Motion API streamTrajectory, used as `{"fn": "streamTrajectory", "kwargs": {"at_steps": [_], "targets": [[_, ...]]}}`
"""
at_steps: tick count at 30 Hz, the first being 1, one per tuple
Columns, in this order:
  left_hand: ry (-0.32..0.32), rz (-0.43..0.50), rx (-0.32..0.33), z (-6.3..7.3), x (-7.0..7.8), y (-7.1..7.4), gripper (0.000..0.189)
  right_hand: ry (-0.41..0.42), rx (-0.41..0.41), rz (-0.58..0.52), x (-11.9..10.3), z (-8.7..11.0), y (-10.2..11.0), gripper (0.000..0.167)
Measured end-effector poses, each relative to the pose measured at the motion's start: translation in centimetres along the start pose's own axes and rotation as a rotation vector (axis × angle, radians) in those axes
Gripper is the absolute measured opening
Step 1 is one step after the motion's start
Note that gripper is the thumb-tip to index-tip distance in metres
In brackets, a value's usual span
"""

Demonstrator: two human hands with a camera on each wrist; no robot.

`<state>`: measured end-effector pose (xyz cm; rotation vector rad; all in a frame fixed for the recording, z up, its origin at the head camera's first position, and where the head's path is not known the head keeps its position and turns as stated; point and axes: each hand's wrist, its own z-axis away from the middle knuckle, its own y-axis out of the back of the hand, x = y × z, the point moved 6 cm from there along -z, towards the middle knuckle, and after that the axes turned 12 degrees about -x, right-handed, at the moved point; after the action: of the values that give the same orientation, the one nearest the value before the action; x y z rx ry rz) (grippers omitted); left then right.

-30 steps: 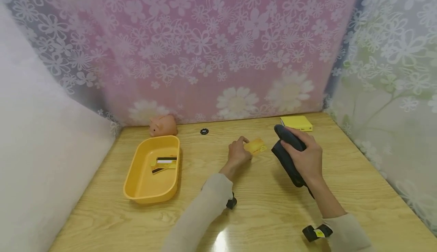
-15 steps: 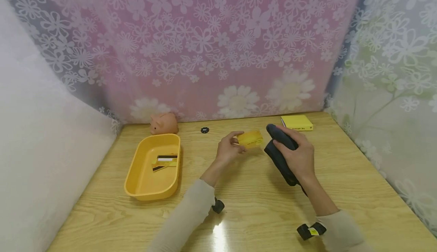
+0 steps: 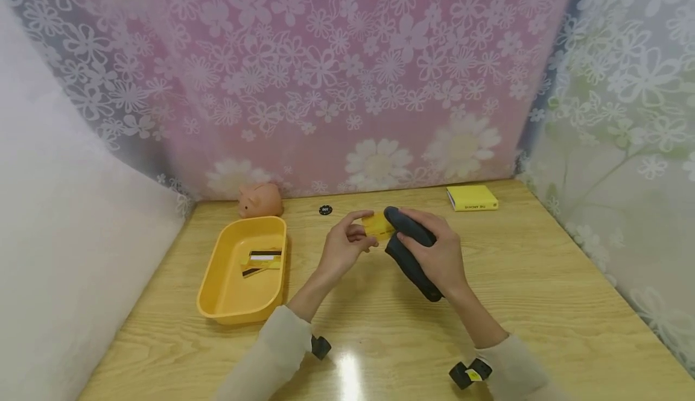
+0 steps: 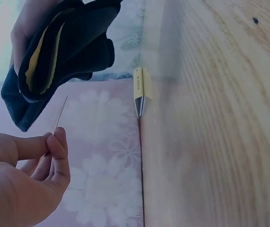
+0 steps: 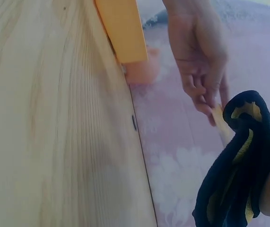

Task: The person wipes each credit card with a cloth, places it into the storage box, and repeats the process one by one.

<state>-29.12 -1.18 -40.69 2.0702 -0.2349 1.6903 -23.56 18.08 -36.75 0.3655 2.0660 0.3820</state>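
Observation:
My left hand (image 3: 342, 246) pinches a yellow card (image 3: 376, 225) between thumb and fingers, just above the table. In the left wrist view the card (image 4: 61, 113) appears edge-on, as a thin line. My right hand (image 3: 442, 255) grips a dark cloth pouch (image 3: 415, 262), tilted, with its mouth facing the card. Yellow shows inside the pouch (image 4: 68, 52) in the left wrist view. From the head view, the card's right end meets or passes behind the pouch's upper edge; whether they touch I cannot tell.
A yellow tray (image 3: 217, 295) with a few yellow cards (image 3: 263, 258) stands at the left. Behind it sits a pink piggy bank (image 3: 260, 200). A black chip (image 3: 325, 210) lies near the back edge, and a yellow book (image 3: 472, 198) at the back right.
My left hand has lifted the card and moved left with it. My right hand has carried the pouch leftward, so the gap between pouch and card has closed in the head view.

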Motion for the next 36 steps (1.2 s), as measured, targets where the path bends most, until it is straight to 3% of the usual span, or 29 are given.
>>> {"fn": "streamTrajectory", "kwargs": {"at_steps": [10, 19, 26, 36], "targets": [[-0.093, -0.083, -0.052, 0.5, 1.6, 0.9, 0.063, 0.104, -0.038, 0.003, -0.7, -0.2, -2.4, 0.048], [-0.110, -0.089, -0.069, 0.8, 2.1, 1.0, 0.073, 0.218, -0.083, 0.024, -2.5, -0.3, -4.6, 0.051], [-0.120, -0.128, -0.025, 1.4, 2.6, 1.2, 0.076, 0.265, -0.065, 0.079, -3.6, -0.1, -5.6, 0.052], [-0.105, -0.075, 0.043, 2.1, 2.6, 2.5, 0.065, 0.264, 0.020, 0.172, -4.1, -0.3, -5.0, 0.049]]}}
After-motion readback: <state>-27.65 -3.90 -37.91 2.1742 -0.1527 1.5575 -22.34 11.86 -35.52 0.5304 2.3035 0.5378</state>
